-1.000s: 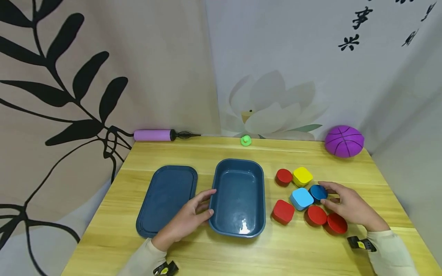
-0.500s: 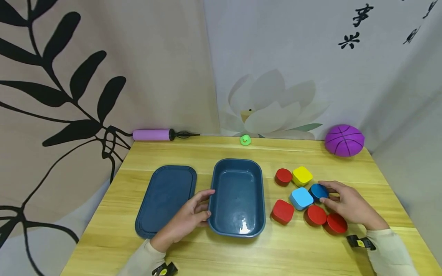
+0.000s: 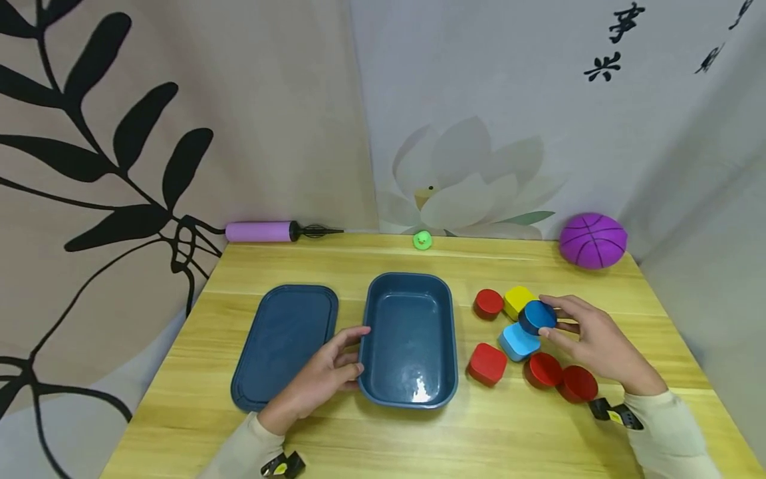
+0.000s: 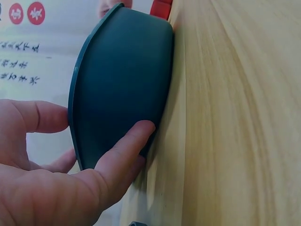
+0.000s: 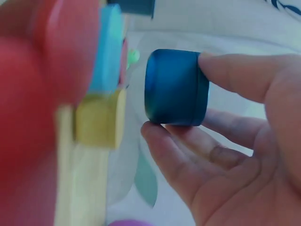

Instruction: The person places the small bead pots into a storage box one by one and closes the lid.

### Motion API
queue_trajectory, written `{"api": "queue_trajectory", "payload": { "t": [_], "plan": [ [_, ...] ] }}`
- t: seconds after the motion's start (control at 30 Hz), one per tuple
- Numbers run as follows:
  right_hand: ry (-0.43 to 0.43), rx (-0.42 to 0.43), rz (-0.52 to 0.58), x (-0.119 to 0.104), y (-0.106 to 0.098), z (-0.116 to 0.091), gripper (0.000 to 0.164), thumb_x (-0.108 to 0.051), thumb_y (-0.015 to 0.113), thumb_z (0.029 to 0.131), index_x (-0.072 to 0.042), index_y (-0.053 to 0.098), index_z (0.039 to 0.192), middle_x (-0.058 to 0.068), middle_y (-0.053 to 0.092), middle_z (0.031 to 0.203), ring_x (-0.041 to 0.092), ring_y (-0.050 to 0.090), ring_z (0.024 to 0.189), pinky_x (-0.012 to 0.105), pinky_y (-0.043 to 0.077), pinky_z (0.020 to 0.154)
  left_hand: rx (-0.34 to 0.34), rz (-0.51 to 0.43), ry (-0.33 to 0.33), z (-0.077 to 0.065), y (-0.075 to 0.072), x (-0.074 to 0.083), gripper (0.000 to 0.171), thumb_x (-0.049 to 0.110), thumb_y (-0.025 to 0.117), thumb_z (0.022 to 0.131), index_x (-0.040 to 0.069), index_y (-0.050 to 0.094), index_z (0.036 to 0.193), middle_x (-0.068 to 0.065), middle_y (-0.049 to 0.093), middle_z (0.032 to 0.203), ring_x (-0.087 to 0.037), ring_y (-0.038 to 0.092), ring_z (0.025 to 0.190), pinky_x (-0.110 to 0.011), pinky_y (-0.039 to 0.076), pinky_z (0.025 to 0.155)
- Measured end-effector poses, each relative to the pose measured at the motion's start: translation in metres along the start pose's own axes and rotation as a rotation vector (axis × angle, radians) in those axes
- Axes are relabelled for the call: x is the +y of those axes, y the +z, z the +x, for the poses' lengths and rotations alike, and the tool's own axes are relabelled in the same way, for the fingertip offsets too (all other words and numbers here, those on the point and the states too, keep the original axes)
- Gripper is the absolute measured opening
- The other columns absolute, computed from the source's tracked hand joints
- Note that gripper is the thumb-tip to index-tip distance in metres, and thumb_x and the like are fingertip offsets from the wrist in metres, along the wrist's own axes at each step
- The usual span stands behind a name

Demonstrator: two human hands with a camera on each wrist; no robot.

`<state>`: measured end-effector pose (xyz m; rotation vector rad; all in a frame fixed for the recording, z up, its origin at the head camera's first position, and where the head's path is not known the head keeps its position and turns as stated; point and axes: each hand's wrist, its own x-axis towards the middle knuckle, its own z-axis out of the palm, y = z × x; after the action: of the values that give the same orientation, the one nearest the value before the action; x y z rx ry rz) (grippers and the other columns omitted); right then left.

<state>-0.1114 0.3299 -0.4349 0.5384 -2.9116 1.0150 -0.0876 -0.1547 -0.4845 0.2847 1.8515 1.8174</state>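
A dark blue round block point(image 3: 537, 317) is pinched between the thumb and fingers of my right hand point(image 3: 598, 339), lifted above the light blue square block point(image 3: 519, 342). In the right wrist view the block point(image 5: 174, 87) is clear of the blurred pieces beside it. My left hand point(image 3: 323, 376) rests against the left side of the deep blue rectangular box point(image 3: 409, 396). The left wrist view has its fingertips touching the outer wall and rim of the box point(image 4: 122, 75), not wrapped round it. Inside the box no objects show.
A flat blue lid point(image 3: 287, 346) lies left of the box. Red blocks point(image 3: 487, 364) and a yellow block point(image 3: 516, 301) sit near the right hand. A purple ball point(image 3: 592, 241), a small green toy point(image 3: 422, 240) and a purple hand pump point(image 3: 260, 231) line the back edge.
My right hand has raised the dark blue round block off the table and moved it slightly left and away from me. The left hand stays against the box.
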Motion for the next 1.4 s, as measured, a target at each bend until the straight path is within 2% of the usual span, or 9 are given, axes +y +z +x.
{"api": "queue_trajectory", "payload": {
  "t": [0.13,0.3,0.4,0.53,0.63,0.73,0.9,1.17,1.4],
  "plan": [
    [-0.065,0.009,0.017,-0.019,0.005,0.008,0.058,-0.017,0.077,0.099,0.0,0.055,0.149,0.013,0.064,0.136,0.032,0.07,0.114,0.033,0.062,0.089,0.005,0.007,0.004,0.001,-0.001,0.0,0.067,0.003,0.053,0.105,0.011,0.028,0.166,-0.027,0.028,0.168,-0.048,0.052,0.141,-0.046,0.062,0.09],
    [-0.156,0.0,0.037,-0.042,0.019,0.021,0.057,-0.018,0.078,0.098,-0.002,0.057,0.148,0.005,0.065,0.128,0.021,0.07,0.11,0.04,0.063,0.089,0.016,-0.012,-0.016,0.001,-0.002,-0.001,0.074,0.002,0.054,0.104,0.018,0.024,0.169,-0.025,0.029,0.167,-0.047,0.051,0.143,-0.046,0.062,0.091],
    [-0.179,-0.022,0.083,-0.055,0.028,0.027,0.059,-0.02,0.08,0.096,-0.005,0.058,0.149,0.003,0.065,0.128,0.019,0.069,0.11,0.042,0.063,0.089,0.015,-0.017,-0.027,0.002,-0.003,-0.001,0.076,0.001,0.054,0.103,0.021,0.023,0.17,-0.024,0.03,0.168,-0.046,0.051,0.143,-0.046,0.062,0.091],
    [-0.191,-0.051,0.14,-0.071,0.042,0.035,0.06,-0.027,0.083,0.095,-0.01,0.06,0.148,0.0,0.063,0.132,0.016,0.068,0.111,0.037,0.063,0.091,0.011,-0.01,-0.031,0.003,-0.002,-0.001,0.075,0.002,0.053,0.103,0.019,0.023,0.17,-0.025,0.029,0.167,-0.047,0.052,0.141,-0.046,0.062,0.09],
    [-0.223,-0.068,0.167,-0.082,0.053,0.041,0.058,-0.029,0.084,0.093,-0.011,0.063,0.144,-0.002,0.063,0.128,0.013,0.068,0.108,0.033,0.062,0.092,0.021,0.014,-0.029,0.003,-0.002,0.0,0.069,0.007,0.052,0.107,0.017,0.024,0.169,-0.026,0.029,0.167,-0.047,0.052,0.141,-0.047,0.062,0.089],
    [-0.246,-0.091,0.211,-0.089,0.063,0.045,0.056,-0.03,0.085,0.093,-0.01,0.065,0.142,-0.003,0.063,0.125,0.011,0.07,0.106,0.03,0.062,0.09,0.036,0.05,-0.025,0.004,-0.003,-0.001,0.061,0.014,0.052,0.111,0.017,0.028,0.168,-0.026,0.031,0.166,-0.046,0.052,0.14,-0.047,0.062,0.088],
    [-0.26,-0.139,0.239,-0.098,0.08,0.052,0.058,-0.033,0.084,0.094,-0.012,0.064,0.144,0.001,0.065,0.136,0.015,0.073,0.109,0.035,0.063,0.09,0.041,0.075,-0.018,0.006,-0.005,-0.004,0.06,0.02,0.055,0.112,0.018,0.031,0.167,-0.026,0.035,0.164,-0.044,0.054,0.137,-0.046,0.062,0.088],
    [-0.286,-0.237,0.205,-0.112,0.109,0.066,0.059,-0.038,0.081,0.095,-0.016,0.063,0.146,0.002,0.066,0.138,0.016,0.067,0.112,0.033,0.063,0.09,0.011,0.017,0.002,0.009,-0.01,-0.001,0.067,0.012,0.055,0.11,0.019,0.026,0.169,-0.026,0.033,0.166,-0.046,0.052,0.143,-0.048,0.062,0.091],
    [-0.347,-0.336,0.208,-0.126,0.134,0.074,0.057,-0.029,0.081,0.096,-0.006,0.062,0.145,-0.001,0.066,0.135,0.012,0.065,0.113,0.025,0.061,0.09,0.022,0.042,-0.011,0.01,-0.01,0.002,0.058,0.015,0.049,0.113,0.014,0.029,0.167,-0.026,0.033,0.166,-0.045,0.059,0.136,-0.05,0.061,0.094]
  ]
}}
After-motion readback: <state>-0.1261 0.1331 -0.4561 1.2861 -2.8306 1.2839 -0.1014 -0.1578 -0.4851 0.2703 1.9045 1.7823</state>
